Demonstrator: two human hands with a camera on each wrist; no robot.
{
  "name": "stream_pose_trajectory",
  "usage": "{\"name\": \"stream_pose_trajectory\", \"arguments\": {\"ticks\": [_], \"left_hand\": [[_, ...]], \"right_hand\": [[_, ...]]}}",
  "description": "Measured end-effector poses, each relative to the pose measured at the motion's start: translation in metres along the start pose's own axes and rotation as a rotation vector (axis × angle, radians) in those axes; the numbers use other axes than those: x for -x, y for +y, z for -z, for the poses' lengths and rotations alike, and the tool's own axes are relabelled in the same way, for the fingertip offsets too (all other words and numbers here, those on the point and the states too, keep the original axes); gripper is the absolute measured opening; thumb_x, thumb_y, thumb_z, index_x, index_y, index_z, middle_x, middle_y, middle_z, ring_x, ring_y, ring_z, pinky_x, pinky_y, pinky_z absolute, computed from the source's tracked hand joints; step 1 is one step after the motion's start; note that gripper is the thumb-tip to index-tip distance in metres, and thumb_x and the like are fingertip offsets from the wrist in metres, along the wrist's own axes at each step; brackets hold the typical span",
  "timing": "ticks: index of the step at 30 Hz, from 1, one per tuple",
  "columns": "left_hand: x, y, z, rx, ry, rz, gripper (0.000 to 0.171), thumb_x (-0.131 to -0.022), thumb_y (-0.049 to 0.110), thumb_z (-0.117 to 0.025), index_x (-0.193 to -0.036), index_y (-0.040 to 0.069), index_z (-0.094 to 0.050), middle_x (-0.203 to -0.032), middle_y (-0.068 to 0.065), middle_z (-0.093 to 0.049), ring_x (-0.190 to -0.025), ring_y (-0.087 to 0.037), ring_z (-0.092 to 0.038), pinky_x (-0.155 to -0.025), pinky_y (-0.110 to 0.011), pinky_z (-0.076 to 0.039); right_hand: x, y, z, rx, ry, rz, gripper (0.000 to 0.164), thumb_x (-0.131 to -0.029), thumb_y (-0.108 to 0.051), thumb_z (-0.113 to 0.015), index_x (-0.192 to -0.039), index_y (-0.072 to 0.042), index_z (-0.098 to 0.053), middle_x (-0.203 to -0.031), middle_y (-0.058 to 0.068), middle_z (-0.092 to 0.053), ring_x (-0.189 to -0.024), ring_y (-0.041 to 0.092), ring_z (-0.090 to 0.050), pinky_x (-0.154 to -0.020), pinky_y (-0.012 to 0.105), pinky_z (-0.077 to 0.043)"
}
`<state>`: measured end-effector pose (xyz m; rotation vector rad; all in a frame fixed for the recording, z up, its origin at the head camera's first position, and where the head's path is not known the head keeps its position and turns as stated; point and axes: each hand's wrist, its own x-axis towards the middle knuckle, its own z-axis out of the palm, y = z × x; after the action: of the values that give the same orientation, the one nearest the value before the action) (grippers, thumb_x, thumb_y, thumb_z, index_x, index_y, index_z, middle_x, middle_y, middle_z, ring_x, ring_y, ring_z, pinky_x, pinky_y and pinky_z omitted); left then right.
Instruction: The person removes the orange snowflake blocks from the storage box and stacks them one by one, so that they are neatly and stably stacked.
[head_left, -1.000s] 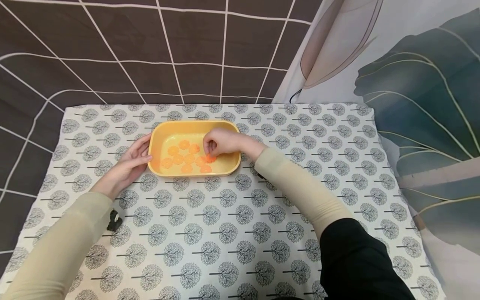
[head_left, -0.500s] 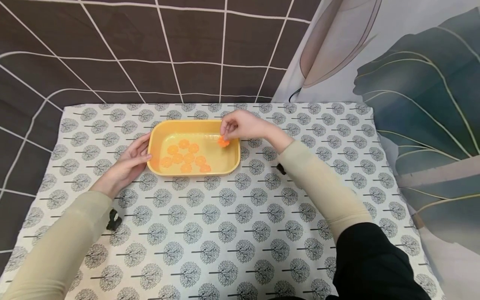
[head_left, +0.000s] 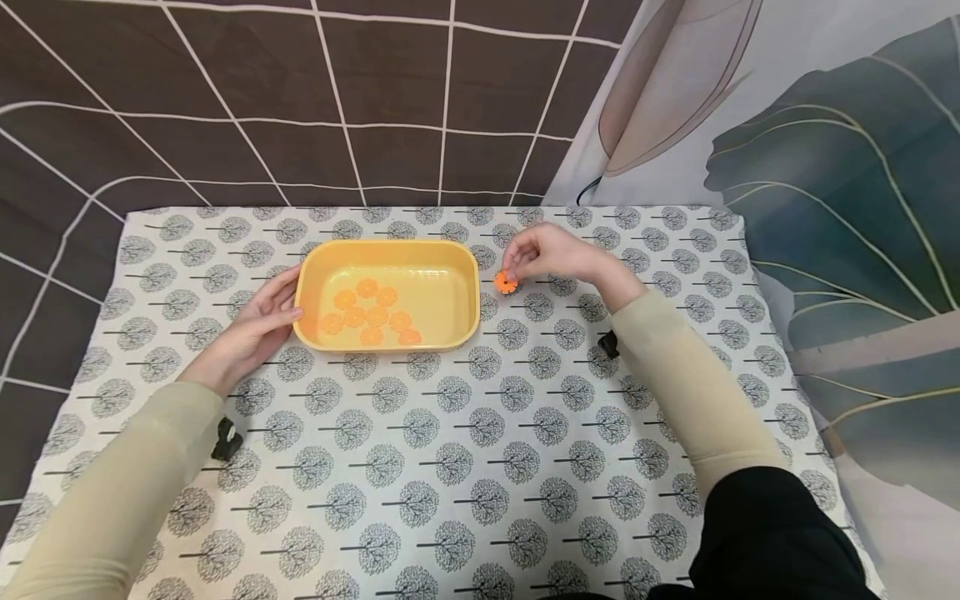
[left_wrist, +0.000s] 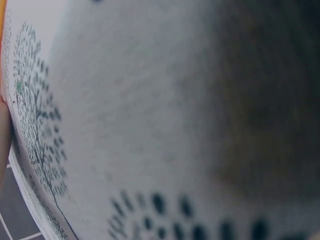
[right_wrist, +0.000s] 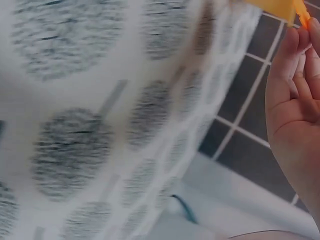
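The right hand [head_left: 551, 252] pinches a flower-shaped orange piece [head_left: 507, 284] by its edge, just outside the yellow tub [head_left: 446, 292] at 3 o'clock. The left hand [head_left: 257, 323] holds the tub's 9 o'clock end. More orange pieces [head_left: 377, 316] lie inside, many toward 8 o'clock.

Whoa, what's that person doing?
Their right grip is pinching one small orange piece, just past the right end of a yellow tub. Their left grip holds the tub's left end. More orange pieces lie inside. The tub sits on a tree-print cloth; I can't tell whether the pinched piece touches it.
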<state>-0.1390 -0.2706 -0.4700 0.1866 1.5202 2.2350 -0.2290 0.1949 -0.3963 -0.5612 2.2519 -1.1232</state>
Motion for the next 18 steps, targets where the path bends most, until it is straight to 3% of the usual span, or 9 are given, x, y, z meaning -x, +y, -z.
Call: {"name": "stream_pose_trajectory", "arguments": {"ticks": [5,8,13,18], "left_hand": [[0.000,0.000,0.000,0.011,-0.001,-0.013,0.070,-0.100,-0.015,-0.051,-0.161,0.018,-0.041,-0.179,-0.010,-0.006,-0.142,0.002,-0.049,-0.118,-0.015,-0.045],[0.000,0.001,-0.001,0.006,0.001,-0.008,0.070,-0.100,-0.015,-0.050,-0.162,0.018,-0.039,-0.179,-0.010,-0.006,-0.142,0.003,-0.049,-0.121,-0.017,-0.042],[0.001,0.001,0.000,-0.014,0.017,0.017,0.072,-0.101,-0.012,-0.052,-0.163,0.020,-0.038,-0.180,-0.009,-0.003,-0.159,-0.008,-0.032,-0.132,-0.026,-0.027],[0.001,0.001,-0.001,-0.004,0.026,0.019,0.073,-0.100,-0.012,-0.054,-0.163,0.019,-0.037,-0.180,-0.010,-0.002,-0.165,-0.015,-0.019,-0.133,-0.027,-0.025]], "right_hand": [[0.003,0.020,-0.006,-0.029,-0.013,-0.055,0.014,-0.093,0.002,-0.075,-0.106,0.002,-0.073,-0.096,0.004,-0.079,-0.088,0.009,-0.071,-0.086,0.019,-0.062],[0.002,0.029,-0.011,-0.023,-0.020,-0.069,0.015,-0.093,0.004,-0.073,-0.108,0.003,-0.073,-0.098,0.007,-0.078,-0.088,0.009,-0.070,-0.086,0.018,-0.062],[-0.002,0.037,-0.019,0.012,-0.028,-0.060,0.015,-0.092,0.005,-0.074,-0.107,0.005,-0.073,-0.099,0.011,-0.077,-0.088,0.008,-0.069,-0.085,0.017,-0.062],[-0.004,0.041,-0.024,0.015,-0.016,-0.065,0.013,-0.091,0.005,-0.074,-0.105,0.004,-0.073,-0.097,0.011,-0.077,-0.086,0.010,-0.069,-0.084,0.018,-0.062]]}}
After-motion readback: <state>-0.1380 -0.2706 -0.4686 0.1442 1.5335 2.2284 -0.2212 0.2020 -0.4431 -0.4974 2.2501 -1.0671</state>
